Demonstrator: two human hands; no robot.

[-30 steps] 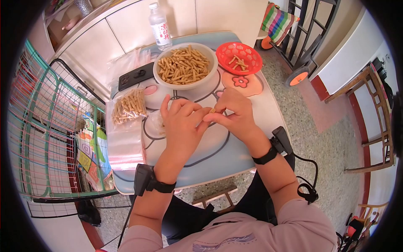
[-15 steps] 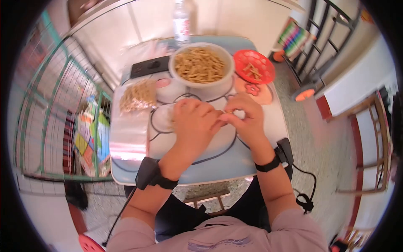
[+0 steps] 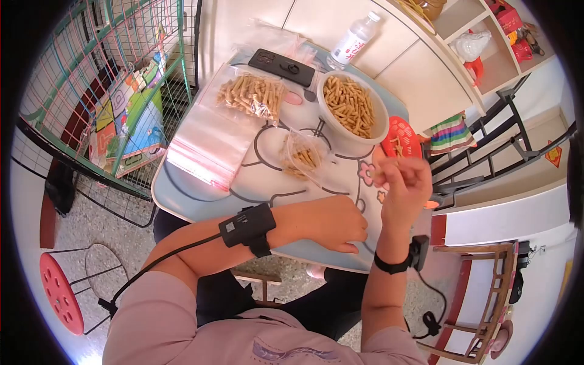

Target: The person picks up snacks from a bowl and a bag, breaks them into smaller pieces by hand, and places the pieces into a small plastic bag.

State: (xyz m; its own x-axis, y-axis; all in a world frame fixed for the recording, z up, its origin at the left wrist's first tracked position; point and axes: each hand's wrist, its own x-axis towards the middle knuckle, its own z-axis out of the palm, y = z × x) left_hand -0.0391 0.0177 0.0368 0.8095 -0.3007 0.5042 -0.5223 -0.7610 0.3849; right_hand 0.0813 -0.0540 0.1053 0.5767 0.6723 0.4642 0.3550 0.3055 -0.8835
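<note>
My left hand point(image 3: 342, 226) is over the front right of the table, back of the hand up. Its thumb points right, and the other fingers are bent under, largely hidden. Further right, my right hand point(image 3: 406, 185) is raised, thumb and fingertips pinched together; what they hold, if anything, is too small to make out. Beyond my left hand lies a small clear bag point(image 3: 304, 157) with a few snack sticks inside. A white bowl point(image 3: 383, 129) full of brown snack sticks stands behind it. The red plate point(image 3: 404, 129) with a few sticks is partly hidden behind my right hand.
A fuller bag of sticks point(image 3: 252, 97) lies at the left, above a stack of clear plastic bags point(image 3: 210, 149). A black phone point(image 3: 283, 66) and a water bottle point(image 3: 354, 41) are at the back. A wire cage point(image 3: 182, 73) stands left of the table.
My hands have come apart: the left moved right and nearer to me, the right rose to the right. The small bag by my left hand now shows. The camera view has turned.
</note>
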